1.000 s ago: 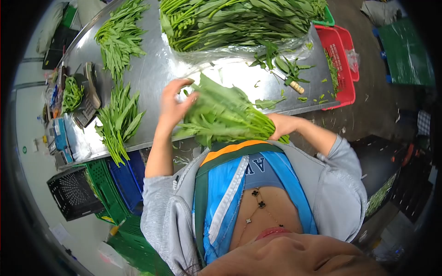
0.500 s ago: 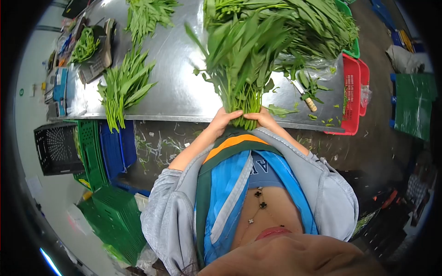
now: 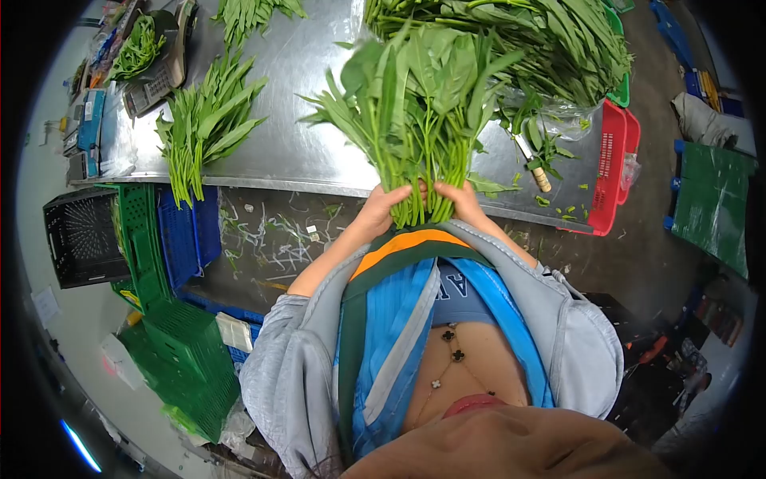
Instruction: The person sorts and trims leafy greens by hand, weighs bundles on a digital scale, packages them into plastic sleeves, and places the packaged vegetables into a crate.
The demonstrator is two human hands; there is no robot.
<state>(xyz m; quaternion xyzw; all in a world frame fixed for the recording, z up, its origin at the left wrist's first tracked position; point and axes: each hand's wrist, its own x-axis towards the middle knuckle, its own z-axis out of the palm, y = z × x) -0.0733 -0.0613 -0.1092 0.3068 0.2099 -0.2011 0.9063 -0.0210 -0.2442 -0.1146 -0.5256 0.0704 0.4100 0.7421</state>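
Note:
A thick bunch of water spinach [image 3: 423,104] stands stems-down over the table's near edge, close to my chest. My left hand [image 3: 384,206] is wrapped round the stems on the left side. On the right side my right hand [image 3: 463,201] grips the stems of the same bunch, thumb in front. A narrow gap shows between the two clusters of stems. Behind the bunch lies a big heap of water spinach [image 3: 550,48]. A knife [image 3: 532,160] with a wooden handle rests to the right, among leaf trimmings [image 3: 550,150].
The metal table [image 3: 311,80] carries a smaller bunch [image 3: 209,120] on its left and a scale [image 3: 155,88] holding more greens. A red crate [image 3: 614,168] stands at its right end. Black crate [image 3: 80,239] and green crates [image 3: 179,359] stand left. Scraps litter the floor [image 3: 271,239].
The bunch's leaves have spread wider, mostly leftward, and its stems have parted slightly between my hands. Both hands keep their grip. The view has shifted a little.

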